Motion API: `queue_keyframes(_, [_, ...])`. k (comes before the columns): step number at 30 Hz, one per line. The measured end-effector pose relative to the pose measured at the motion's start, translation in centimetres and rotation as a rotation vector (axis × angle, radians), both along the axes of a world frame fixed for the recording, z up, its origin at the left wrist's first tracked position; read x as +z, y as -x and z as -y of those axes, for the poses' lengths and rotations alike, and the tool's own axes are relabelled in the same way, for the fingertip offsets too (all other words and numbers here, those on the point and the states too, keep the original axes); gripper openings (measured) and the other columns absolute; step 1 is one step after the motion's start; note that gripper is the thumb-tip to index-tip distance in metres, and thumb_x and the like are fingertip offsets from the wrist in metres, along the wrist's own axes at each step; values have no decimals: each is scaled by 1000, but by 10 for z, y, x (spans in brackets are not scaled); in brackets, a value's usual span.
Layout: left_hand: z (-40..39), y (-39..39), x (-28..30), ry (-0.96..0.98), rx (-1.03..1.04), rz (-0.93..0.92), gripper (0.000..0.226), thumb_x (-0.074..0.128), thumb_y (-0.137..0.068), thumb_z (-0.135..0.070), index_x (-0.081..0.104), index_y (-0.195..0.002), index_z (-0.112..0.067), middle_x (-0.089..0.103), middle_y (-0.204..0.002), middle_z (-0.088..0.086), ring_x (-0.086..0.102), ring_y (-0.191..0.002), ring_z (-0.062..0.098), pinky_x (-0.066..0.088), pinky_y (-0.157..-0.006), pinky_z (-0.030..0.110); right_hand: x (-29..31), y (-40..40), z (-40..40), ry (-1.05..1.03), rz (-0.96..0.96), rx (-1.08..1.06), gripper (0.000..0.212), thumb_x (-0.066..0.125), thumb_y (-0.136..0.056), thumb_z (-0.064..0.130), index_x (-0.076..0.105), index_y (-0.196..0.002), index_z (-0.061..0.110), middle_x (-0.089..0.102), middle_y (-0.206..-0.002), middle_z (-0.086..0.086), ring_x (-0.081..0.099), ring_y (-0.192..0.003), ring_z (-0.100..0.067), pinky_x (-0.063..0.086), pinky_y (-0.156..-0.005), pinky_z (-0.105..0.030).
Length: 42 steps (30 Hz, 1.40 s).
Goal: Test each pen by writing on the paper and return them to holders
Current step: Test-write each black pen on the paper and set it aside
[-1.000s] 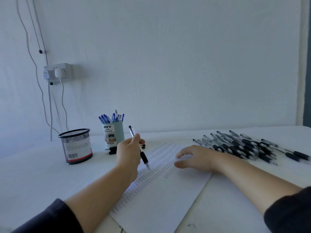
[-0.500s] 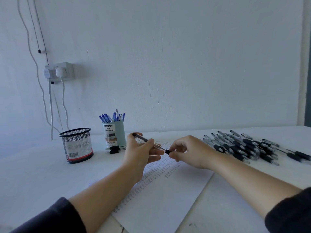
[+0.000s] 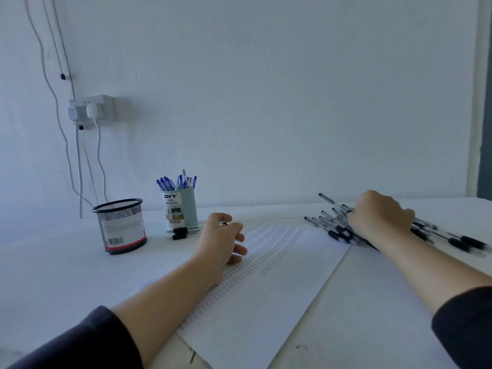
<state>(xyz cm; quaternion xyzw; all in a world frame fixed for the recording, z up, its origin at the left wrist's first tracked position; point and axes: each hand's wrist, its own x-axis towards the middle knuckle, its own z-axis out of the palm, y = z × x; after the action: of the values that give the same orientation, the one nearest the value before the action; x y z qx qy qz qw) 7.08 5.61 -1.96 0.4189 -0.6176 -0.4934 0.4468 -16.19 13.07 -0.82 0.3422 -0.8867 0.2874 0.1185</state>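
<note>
Black wire-mesh cup [image 3: 119, 225]: no pens visible inside. Pale green card holder [image 3: 180, 209]: full of blue-capped pens. Left hand [image 3: 223, 242] rests at edge of white paper sheet [image 3: 266, 283], fingers loosely curled; a dark pen end shows at the thumb, grip unclear. Sheet carries many rows of test marks. Right hand [image 3: 380, 217] curls into heap of black-grip pens [image 3: 343, 230]; clamp not discernible. Judgement: blue batch done, black heap largely outstanding.

White paper [image 3: 269, 288] flat on table, rows of small marks. Black pens [image 3: 335, 227] heaped at right. Black mesh holder [image 3: 119, 226] upright at left; teal holder [image 3: 181, 209] beside it, blue pens [image 3: 177, 181] inside.
</note>
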Motion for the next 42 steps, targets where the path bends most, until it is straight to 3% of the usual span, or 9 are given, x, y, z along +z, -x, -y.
queue_keyframes(14, [1,-1,0,-7,-3,47,9,50,-95,-7,51,-104,-10,57,-82,10,54,-54,18,44,-43,24,0,-16,-2,-206,-71,-7,13,49,-82,18,42,-72,17,50,-85,-2,38,-97,-28,27,-91,-39])
queue_keyframes(18, [0,-2,1,-14,4,57,6,50,-95,-6,53,-99,-9,57,-81,10,54,-54,18,44,-44,24,-5,-24,8,-215,-197,188,29,44,-90,47,56,-103,24,52,-121,-1,36,-120,-27,26,-99,-43])
queue_keyframes(21, [4,-4,2,-13,5,79,8,48,-95,-5,56,-95,-7,57,-80,10,55,-55,19,45,-46,25,-8,-37,15,-208,-192,487,52,43,-90,58,45,-134,31,42,-141,4,26,-134,-22,18,-108,-44])
queue_keyframes(26, [33,-7,12,-52,148,145,11,47,-94,-2,57,-90,-1,53,-74,7,52,-60,16,47,-50,25,-16,-52,25,-332,-9,774,68,54,-81,65,37,-141,39,30,-152,6,17,-143,-19,15,-116,-41])
queue_keyframes(28, [47,-9,18,56,196,367,18,50,-94,-6,57,-110,-1,57,-82,3,56,-68,14,45,-48,20,-19,-53,32,-368,34,812,71,59,-79,63,39,-142,36,30,-153,4,21,-143,-18,18,-117,-40])
queue_keyframes(30, [58,-13,18,289,249,849,25,52,-94,-7,54,-118,0,61,-101,7,60,-89,19,48,-66,22,-22,-52,35,-398,79,842,72,62,-79,58,39,-143,32,31,-153,4,26,-141,-16,22,-116,-38])
queue_keyframes(34, [85,-25,5,371,351,969,23,39,-87,3,55,-103,-1,53,-95,11,49,-87,25,47,-84,39,-27,-48,37,-398,131,855,76,61,-79,61,36,-144,32,30,-153,5,28,-140,-14,24,-115,-35])
queue_keyframes(38, [94,-30,-11,378,321,1131,29,40,-90,-2,47,-117,-8,50,-117,10,43,-116,28,36,-99,48,-30,-46,40,-388,127,852,79,60,-77,65,35,-145,33,27,-154,7,26,-141,-13,22,-116,-37])
queue_keyframes(42, [92,-32,-7,406,399,1237,36,41,-89,-2,50,-123,-9,45,-127,11,36,-123,29,29,-101,49,-31,-45,39,-388,127,861,79,59,-78,65,34,-145,33,26,-155,7,25,-141,-13,22,-117,-36])
